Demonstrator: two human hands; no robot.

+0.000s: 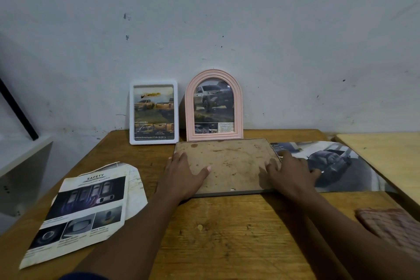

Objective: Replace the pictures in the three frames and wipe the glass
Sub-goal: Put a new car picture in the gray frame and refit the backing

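Observation:
A dark rectangular frame (229, 163) lies face down on the wooden table (222, 234), its stained brown backing board up. My left hand (185, 174) rests flat on the frame's left part, fingers spread. My right hand (291, 171) presses on its right edge, fingers on the board. A white rectangular frame (154, 112) and a pink arched frame (213, 107) stand upright against the wall, each with a truck picture inside. A loose car picture (345, 166) lies to the right of the flat frame. Loose printed sheets (81, 209) lie at the left.
A pinkish checked cloth (391, 225) lies at the table's right front edge. A lighter wooden surface (386, 157) adjoins on the right. A white shelf (20, 166) stands at the left, with a black bar leaning above it. The wall is right behind the frames.

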